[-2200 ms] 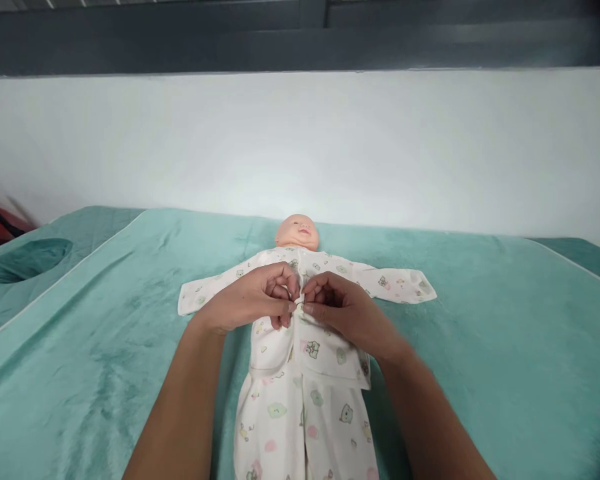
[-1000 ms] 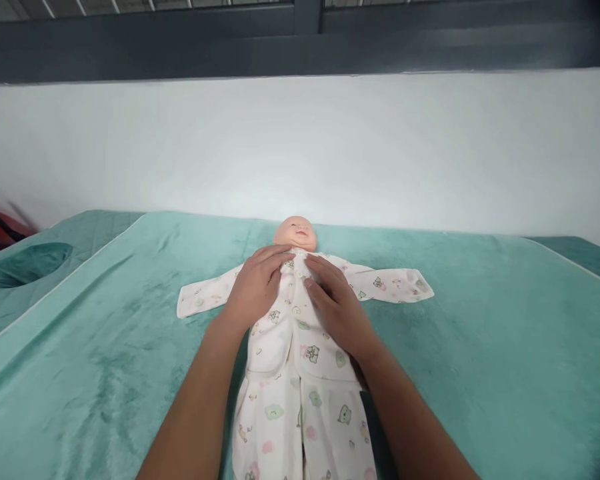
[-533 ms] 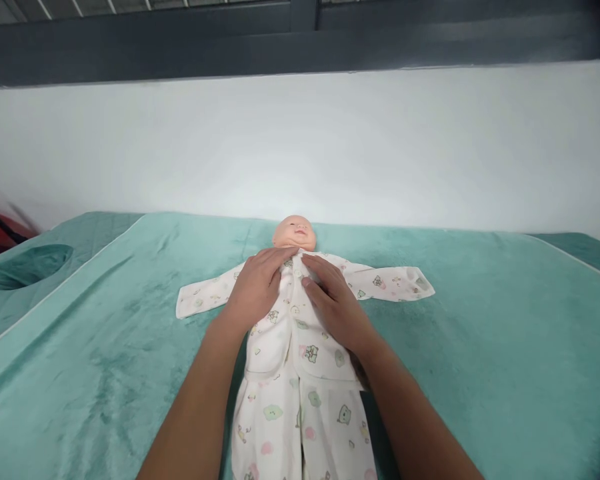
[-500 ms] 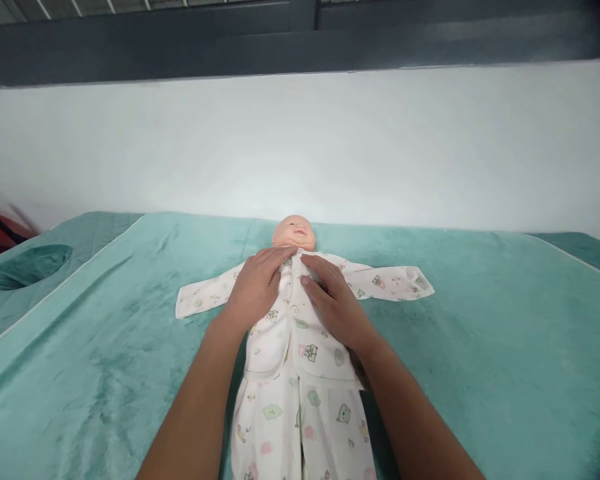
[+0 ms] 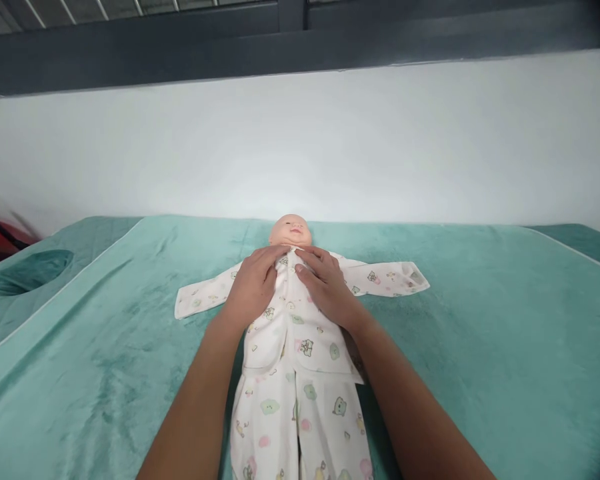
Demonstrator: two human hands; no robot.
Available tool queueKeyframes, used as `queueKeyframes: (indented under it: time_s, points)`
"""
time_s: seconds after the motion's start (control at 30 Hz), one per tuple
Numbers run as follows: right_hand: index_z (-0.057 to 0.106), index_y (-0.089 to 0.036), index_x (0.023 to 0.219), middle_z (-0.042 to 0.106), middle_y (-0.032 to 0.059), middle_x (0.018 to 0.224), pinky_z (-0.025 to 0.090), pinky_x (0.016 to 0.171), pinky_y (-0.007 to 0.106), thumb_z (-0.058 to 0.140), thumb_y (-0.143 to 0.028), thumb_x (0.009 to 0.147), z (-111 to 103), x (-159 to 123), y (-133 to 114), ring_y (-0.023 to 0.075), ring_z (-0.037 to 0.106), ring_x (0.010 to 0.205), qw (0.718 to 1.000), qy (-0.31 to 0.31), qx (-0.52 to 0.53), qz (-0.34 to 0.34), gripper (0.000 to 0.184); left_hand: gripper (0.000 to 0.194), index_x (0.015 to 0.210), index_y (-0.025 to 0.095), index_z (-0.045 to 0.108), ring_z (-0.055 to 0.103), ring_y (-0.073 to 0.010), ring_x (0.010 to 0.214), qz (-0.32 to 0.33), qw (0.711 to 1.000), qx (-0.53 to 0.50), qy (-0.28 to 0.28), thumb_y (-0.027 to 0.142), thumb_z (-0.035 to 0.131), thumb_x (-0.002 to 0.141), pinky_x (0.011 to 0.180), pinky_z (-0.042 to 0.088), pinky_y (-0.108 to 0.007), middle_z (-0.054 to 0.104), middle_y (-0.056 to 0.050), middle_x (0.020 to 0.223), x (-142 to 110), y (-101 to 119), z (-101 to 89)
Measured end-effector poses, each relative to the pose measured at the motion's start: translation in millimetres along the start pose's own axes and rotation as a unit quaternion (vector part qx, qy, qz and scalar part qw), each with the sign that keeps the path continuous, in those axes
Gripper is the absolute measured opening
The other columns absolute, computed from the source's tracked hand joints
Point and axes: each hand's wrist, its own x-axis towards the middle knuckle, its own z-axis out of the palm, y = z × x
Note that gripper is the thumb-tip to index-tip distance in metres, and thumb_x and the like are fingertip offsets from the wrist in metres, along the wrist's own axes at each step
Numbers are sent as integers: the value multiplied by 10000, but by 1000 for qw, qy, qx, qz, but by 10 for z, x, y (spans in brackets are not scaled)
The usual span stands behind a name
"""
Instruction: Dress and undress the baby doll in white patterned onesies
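Evidently, you have the doll [image 5: 290,230] lying on its back on the green cover [image 5: 480,347], with its head toward the white wall [image 5: 300,153] and its body stretched down toward you. Its printed jacket [image 5: 325,333] covers the chest, with the 2 sleeves spread outward, and the front edges part toward the hem above the matching trousers [image 5: 270,433].

Your left hand [image 5: 253,283] lies flat on the jacket's upper chest on your left side, its fingers straight, close together and pinching nothing. Your right hand [image 5: 327,283] rests on the other half of the chest, palm down, its fingers extended and its thumb set apart from them, likewise gripping nothing. Between your 2 hands runs the jacket's front seam; the fingertips point toward the collar and stay clear of each other.

Judging by its look, the cloth is light, soft and limp, so it likely creases or slides under a sideways push; flat palms suit it, and a pinch is best made at the hem or along the front edge. The head looks smooth and fairly firm, probably a little slippery. For a lift, you would do best with 1 palm under the neck and 1 under the hips; its weight you cannot tell from here.
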Motion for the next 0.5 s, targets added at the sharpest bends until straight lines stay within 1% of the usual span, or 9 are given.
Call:
queueKeyframes:
  time_s: [0.1,0.17,0.23,0.3,0.37,0.4,0.47,0.5]
  points:
    - [548,-341,1328,432,12,1437,200,1171,484,434,-457,935,-2,10,0,265,332,1359,1000,-5,3,6,425,524,1322,264,551,476,-166,1317,34,999,-22,-21,90,303,895,1135,366,-387,557,1,1399,16,9,-17]
    - [549,-339,1326,438,16,1429,202,1171,483,443,-455,930,0,21,2,264,328,1361,1000,-6,7,9,427,501,1288,266,582,500,-155,1296,34,998,-41,-24,97,308,903,1136,370,-370,581,8,1373,37,9,-10]
    - [561,-319,1309,454,28,1412,232,1162,470,464,-452,917,2,26,8,258,339,1352,1000,5,17,7,425,452,1247,258,611,533,-158,1257,5,999,-48,6,134,327,918,1114,398,-362,612,2,1332,49,-18,20]
    - [573,-280,1279,485,48,1378,286,1140,449,482,-443,906,0,14,27,247,378,1321,999,33,31,9,418,406,1245,245,613,539,-176,1250,-28,997,-30,60,201,346,942,1101,411,-377,612,-19,1330,23,-93,58]
    - [570,-236,1262,516,67,1346,338,1112,423,471,-434,913,-18,-21,75,233,422,1283,997,66,33,6,414,398,1272,225,595,522,-206,1273,-52,993,27,100,273,344,967,1114,388,-418,597,-53,1352,-69,-221,68]
    - [568,-218,1261,529,74,1337,350,1104,411,450,-427,926,-38,-47,114,228,437,1273,997,77,19,-9,412,406,1283,216,588,510,-226,1287,-63,990,72,104,302,334,978,1125,363,-449,589,-71,1363,-144,-302,51]
    - [562,-198,1279,537,83,1353,336,1114,410,394,-412,960,-113,-116,230,228,443,1280,994,79,-50,-59,420,436,1336,217,546,492,-285,1298,-94,975,184,75,358,322,990,1127,307,-534,573,-99,1379,-350,-483,-42]
    - [556,-193,1299,531,88,1373,312,1127,422,371,-406,972,-172,-157,309,236,437,1293,988,73,-101,-87,431,458,1370,221,513,490,-312,1291,-106,966,228,53,399,341,985,1109,307,-560,563,-109,1388,-471,-576,-118]
